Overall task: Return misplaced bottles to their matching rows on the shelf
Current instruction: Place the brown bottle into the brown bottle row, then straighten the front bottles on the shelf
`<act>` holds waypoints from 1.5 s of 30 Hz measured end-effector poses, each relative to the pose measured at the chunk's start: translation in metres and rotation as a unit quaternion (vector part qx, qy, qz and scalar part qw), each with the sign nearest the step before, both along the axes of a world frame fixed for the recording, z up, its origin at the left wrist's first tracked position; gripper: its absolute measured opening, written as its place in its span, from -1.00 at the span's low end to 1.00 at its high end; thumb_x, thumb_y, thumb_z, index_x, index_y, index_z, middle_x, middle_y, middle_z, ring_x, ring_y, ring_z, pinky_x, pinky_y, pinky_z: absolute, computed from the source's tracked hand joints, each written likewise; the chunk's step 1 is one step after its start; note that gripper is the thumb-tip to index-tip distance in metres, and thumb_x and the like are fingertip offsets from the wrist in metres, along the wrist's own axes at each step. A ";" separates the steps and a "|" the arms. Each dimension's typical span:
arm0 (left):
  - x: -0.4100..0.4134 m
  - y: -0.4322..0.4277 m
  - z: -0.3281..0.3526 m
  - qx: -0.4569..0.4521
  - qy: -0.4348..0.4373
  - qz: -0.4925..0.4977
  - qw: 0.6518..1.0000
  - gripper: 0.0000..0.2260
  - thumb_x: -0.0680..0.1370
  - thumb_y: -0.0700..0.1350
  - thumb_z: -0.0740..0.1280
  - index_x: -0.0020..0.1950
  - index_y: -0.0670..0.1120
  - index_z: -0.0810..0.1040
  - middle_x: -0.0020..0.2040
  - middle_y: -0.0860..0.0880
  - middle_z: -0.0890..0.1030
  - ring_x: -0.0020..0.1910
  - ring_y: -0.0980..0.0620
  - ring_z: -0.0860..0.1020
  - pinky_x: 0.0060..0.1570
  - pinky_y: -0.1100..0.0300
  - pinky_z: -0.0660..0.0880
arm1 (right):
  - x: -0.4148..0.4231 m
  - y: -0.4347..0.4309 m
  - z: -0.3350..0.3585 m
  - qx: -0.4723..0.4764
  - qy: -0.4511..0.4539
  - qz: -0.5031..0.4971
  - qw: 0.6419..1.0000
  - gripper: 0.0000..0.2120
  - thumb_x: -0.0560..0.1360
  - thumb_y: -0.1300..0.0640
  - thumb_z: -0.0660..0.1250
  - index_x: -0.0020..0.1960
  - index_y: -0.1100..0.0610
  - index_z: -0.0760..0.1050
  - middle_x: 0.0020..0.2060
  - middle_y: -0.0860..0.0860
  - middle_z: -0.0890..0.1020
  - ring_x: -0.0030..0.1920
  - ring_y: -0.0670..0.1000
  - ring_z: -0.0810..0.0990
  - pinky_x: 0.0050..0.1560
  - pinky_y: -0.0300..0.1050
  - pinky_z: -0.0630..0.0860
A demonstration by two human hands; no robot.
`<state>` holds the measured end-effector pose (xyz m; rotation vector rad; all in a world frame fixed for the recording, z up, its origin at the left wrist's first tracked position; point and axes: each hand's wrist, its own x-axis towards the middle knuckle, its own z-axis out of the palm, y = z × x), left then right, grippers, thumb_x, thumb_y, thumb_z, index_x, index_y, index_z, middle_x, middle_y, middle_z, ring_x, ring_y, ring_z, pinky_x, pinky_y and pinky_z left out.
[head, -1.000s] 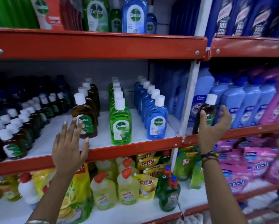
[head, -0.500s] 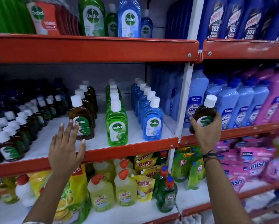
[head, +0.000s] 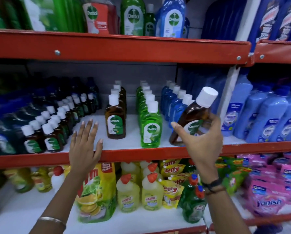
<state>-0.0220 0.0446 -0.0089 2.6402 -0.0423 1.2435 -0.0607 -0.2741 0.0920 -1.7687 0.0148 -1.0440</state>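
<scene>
in the right hand (head: pixel 202 142), tilted in front of the blue row, the brown bottle (head: pixel 191 119) is clamped around its belly and looks rigid, smooth, moderately heavy, best held mid-body below the cap (head: pixel 206 96), while the left hand (head: pixel 84 146) hovers spread, empty.

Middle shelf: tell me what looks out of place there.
The brown bottle in the right hand is tilted in front of the blue row, not in the brown row two rows left. The left hand rests open on the shelf edge.
</scene>
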 end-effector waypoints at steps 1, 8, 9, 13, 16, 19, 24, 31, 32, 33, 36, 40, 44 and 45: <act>-0.002 0.007 0.000 0.006 0.006 0.003 1.000 -0.49 0.62 0.08 0.04 0.56 -0.03 0.17 0.54 -0.10 0.28 0.54 -0.10 0.17 0.45 -0.18 0.17 | -0.003 0.018 0.000 0.000 0.003 0.032 0.999 -0.19 0.12 -0.30 0.53 0.22 0.09 0.41 0.04 -0.04 0.61 -0.01 -0.07 0.57 -0.07 -0.25 0.48; -0.009 0.048 -0.001 0.020 0.008 0.034 0.999 -0.49 0.61 0.09 0.05 0.56 -0.02 0.18 0.53 -0.09 0.29 0.52 -0.10 0.22 0.40 -0.17 0.23 | 0.003 0.137 -0.002 -0.039 0.063 0.146 0.987 -0.29 0.12 -0.30 0.55 0.12 -0.06 0.36 -0.10 -0.24 0.49 -0.07 -0.16 0.51 -0.19 -0.38 0.40; -0.009 0.049 -0.001 0.024 0.006 0.035 0.999 -0.49 0.61 0.10 0.05 0.56 -0.01 0.19 0.53 -0.09 0.30 0.52 -0.10 0.23 0.40 -0.16 0.24 | 0.007 0.149 -0.004 -0.045 0.076 0.145 0.985 -0.29 0.13 -0.30 0.55 0.13 -0.04 0.36 -0.09 -0.23 0.48 -0.07 -0.17 0.47 -0.23 -0.36 0.36; -0.007 0.051 -0.002 0.033 -0.001 0.037 0.999 -0.50 0.62 0.11 0.04 0.55 -0.01 0.21 0.51 -0.10 0.35 0.50 -0.11 0.27 0.37 -0.14 0.30 | 0.027 0.184 -0.018 -0.066 0.122 0.107 0.985 -0.22 0.15 -0.33 0.53 0.18 0.05 0.35 0.00 -0.05 0.57 0.03 0.02 0.58 -0.16 -0.18 0.37; -0.006 0.052 -0.003 0.030 -0.001 0.033 0.999 -0.50 0.62 0.13 0.00 0.55 0.01 0.20 0.51 -0.08 0.34 0.50 -0.11 0.28 0.37 -0.13 0.31 | 0.042 0.197 -0.028 -0.089 0.149 0.076 0.982 -0.20 0.15 -0.33 0.53 0.18 0.11 0.34 0.08 0.07 0.60 0.08 0.13 0.60 -0.12 -0.09 0.48; -0.005 0.053 -0.003 0.022 0.003 0.025 0.999 -0.50 0.62 0.13 -0.01 0.55 0.01 0.21 0.52 -0.06 0.32 0.50 -0.11 0.29 0.36 -0.13 0.34 | 0.051 0.204 -0.036 -0.108 0.164 0.052 0.979 -0.17 0.13 -0.34 0.53 0.18 0.13 0.34 0.09 0.11 0.61 0.07 0.17 0.61 -0.08 -0.03 0.53; -0.007 0.052 -0.002 0.001 0.021 -0.002 1.000 -0.50 0.61 0.10 0.04 0.54 0.00 0.21 0.55 -0.04 0.27 0.53 -0.10 0.23 0.32 -0.13 0.41 | 0.052 0.209 -0.045 -0.143 0.150 0.021 0.978 -0.14 0.14 -0.44 0.45 0.17 0.15 0.35 0.03 0.11 0.63 0.01 0.15 0.63 -0.18 -0.05 0.53; -0.022 0.009 0.025 -0.279 0.064 -0.208 0.935 -0.54 0.62 0.14 0.05 0.52 0.13 0.15 0.49 0.25 0.22 0.45 0.37 0.16 0.41 0.33 0.16 | 0.043 0.186 -0.059 0.014 0.137 0.228 0.964 -0.27 0.43 -0.40 0.06 0.43 0.04 0.25 0.28 -0.03 0.49 0.22 -0.13 0.50 0.17 -0.21 0.42; -0.024 -0.002 0.030 -0.353 0.092 -0.249 0.897 -0.54 0.61 0.17 0.04 0.52 0.17 0.13 0.45 0.35 0.18 0.42 0.47 0.12 0.43 0.35 0.10 | 0.043 0.183 -0.060 0.054 0.139 0.268 0.952 -0.29 0.43 -0.41 0.03 0.44 -0.02 0.26 0.31 -0.07 0.46 0.25 -0.18 0.47 0.27 -0.21 0.40; -0.025 -0.011 0.035 -0.400 0.117 -0.271 0.868 -0.53 0.61 0.21 0.03 0.52 0.19 0.11 0.41 0.41 0.16 0.38 0.54 0.10 0.46 0.31 0.08 | 0.044 0.179 -0.061 0.083 0.142 0.298 0.940 -0.30 0.42 -0.46 0.01 0.42 -0.10 0.29 0.36 -0.07 0.45 0.30 -0.17 0.45 0.35 -0.13 0.39; -0.026 -0.028 0.042 -0.426 0.147 -0.291 0.844 -0.54 0.60 0.24 -0.05 0.50 0.25 0.05 0.45 0.34 0.13 0.35 0.56 0.08 0.54 0.16 0.07 | 0.046 0.172 -0.057 0.117 0.162 0.357 0.913 -0.43 0.40 -0.51 -0.01 0.24 -0.25 0.40 0.30 -0.04 0.55 0.28 -0.14 0.52 0.34 -0.06 0.45; -0.023 -0.028 0.041 -0.458 0.151 -0.292 0.826 -0.58 0.50 0.45 -0.09 0.36 0.50 0.06 0.54 0.23 0.16 0.52 0.23 0.15 0.54 -0.02 0.14 | 0.044 0.167 -0.055 0.111 0.157 0.377 0.906 -0.42 0.28 -0.60 0.02 0.12 -0.34 0.45 0.22 -0.11 0.59 0.24 -0.16 0.55 0.24 -0.21 0.50; -0.022 -0.026 0.040 -0.463 0.137 -0.294 0.825 -0.50 0.41 0.54 -0.09 0.33 0.54 0.09 0.54 0.18 0.21 0.51 0.16 0.21 0.52 -0.06 0.19 | 0.046 0.167 -0.059 0.114 0.139 0.383 0.906 -0.46 0.27 -0.61 0.04 0.08 -0.39 0.48 0.26 0.00 0.59 0.29 -0.04 0.55 0.34 0.07 0.47; -0.022 -0.027 0.040 -0.463 0.133 -0.293 0.826 -0.52 0.41 0.53 -0.08 0.33 0.54 0.09 0.54 0.18 0.22 0.51 0.16 0.21 0.52 -0.06 0.20 | 0.046 0.167 -0.060 0.113 0.135 0.383 0.907 -0.47 0.27 -0.61 0.05 0.07 -0.40 0.48 0.26 0.00 0.60 0.29 -0.04 0.55 0.34 0.10 0.47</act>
